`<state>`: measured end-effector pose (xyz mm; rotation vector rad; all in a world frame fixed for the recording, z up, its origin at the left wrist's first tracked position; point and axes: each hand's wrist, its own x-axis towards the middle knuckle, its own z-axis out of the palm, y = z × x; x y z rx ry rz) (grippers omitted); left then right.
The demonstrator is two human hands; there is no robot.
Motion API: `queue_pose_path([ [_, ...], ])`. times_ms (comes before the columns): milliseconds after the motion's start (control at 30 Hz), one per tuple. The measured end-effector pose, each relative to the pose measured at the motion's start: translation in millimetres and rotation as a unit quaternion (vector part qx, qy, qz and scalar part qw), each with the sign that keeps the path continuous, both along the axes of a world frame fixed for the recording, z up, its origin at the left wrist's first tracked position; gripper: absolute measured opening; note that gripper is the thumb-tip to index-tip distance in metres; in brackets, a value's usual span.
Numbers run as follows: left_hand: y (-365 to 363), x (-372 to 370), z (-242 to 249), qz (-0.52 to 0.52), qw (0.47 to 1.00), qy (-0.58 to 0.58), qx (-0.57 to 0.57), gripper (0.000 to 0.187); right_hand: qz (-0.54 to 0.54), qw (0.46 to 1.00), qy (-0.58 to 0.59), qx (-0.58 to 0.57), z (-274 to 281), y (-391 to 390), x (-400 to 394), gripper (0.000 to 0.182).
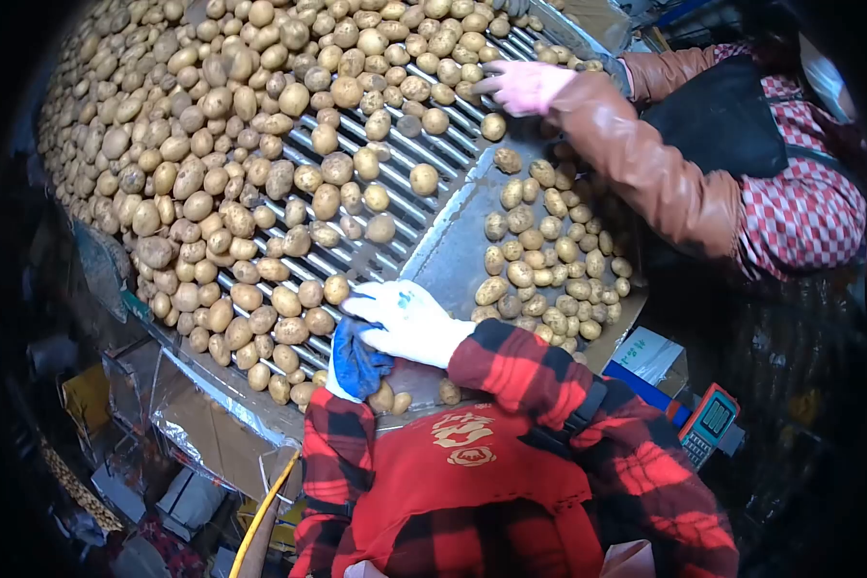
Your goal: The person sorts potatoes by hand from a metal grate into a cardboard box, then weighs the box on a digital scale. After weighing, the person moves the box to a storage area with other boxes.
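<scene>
My right hand (407,320), in a white glove, reaches left across the lower edge of the metal bar grate (432,197). Its fingers are stretched out and a little apart, with the tips beside a potato (336,289). Just below it is my left hand (358,361), in a white glove with a blue coating; its fingers are partly covered and bunched, and whether they hold anything is hidden. Potatoes (289,330) lie on the bars left of both hands. A few more potatoes (382,397) rest by my left hand, near the red apron (482,458).
A large potato heap (193,125) covers the upper left. At the upper right, a co-worker's pink-gloved hand (528,87) reaches over the grate. More potatoes (549,260) fill the metal tray's right side. A scale display (715,416) and a white box (648,356) stand at the lower right.
</scene>
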<state>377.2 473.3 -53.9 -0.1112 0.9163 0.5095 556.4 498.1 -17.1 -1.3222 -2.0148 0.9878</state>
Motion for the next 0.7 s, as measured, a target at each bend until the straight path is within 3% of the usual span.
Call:
queue_pose_path([
  [33,4,0,13,0.027,0.996,0.061,-0.051,0.038,-0.007,1.0,-0.007,-0.029,13,17,-5,0.044],
  [67,-2,-17,-14,0.066,0.997,-0.023,-0.039,0.035,-0.035,0.997,-0.052,0.046,18,35,-11,0.042],
  [100,2,-20,1,0.009,0.999,-0.041,-0.007,0.03,-0.064,0.986,-0.097,0.121,19,55,-17,0.039],
  [167,-3,-17,5,0.04,0.997,-0.065,0.011,0.028,-0.055,0.989,-0.115,0.08,24,101,-18,0.038],
  [233,-7,-22,5,0.058,0.974,-0.208,0.064,0.029,-0.094,0.952,-0.252,0.149,0,140,-22,0.044],
  [300,-6,-40,9,0.065,0.984,-0.157,0.044,0.028,-0.105,0.958,-0.259,0.066,-33,153,-37,0.057],
  [333,-5,-40,17,0.071,0.985,-0.151,0.046,0.028,-0.129,0.95,-0.259,0.118,-35,136,-38,0.06],
  [400,-1,-33,37,0.11,0.994,-0.01,0.02,0.026,-0.119,0.94,-0.26,0.184,-62,92,-36,0.065],
  [433,-1,-40,20,0.136,0.983,-0.12,0.019,0.025,-0.089,0.941,-0.264,0.191,-62,68,-28,0.067],
  [500,7,-38,21,0.126,0.981,-0.137,0.053,0.03,0.024,0.947,-0.28,0.153,-56,21,-4,0.067],
  [633,14,-23,35,0.109,0.985,-0.124,0.06,0.036,0.002,0.968,-0.252,-0.018,-57,-65,31,0.073],
  [700,11,-15,29,0.105,0.983,-0.144,0.048,0.038,0.043,0.96,-0.275,-0.025,-43,-85,47,0.065],
])
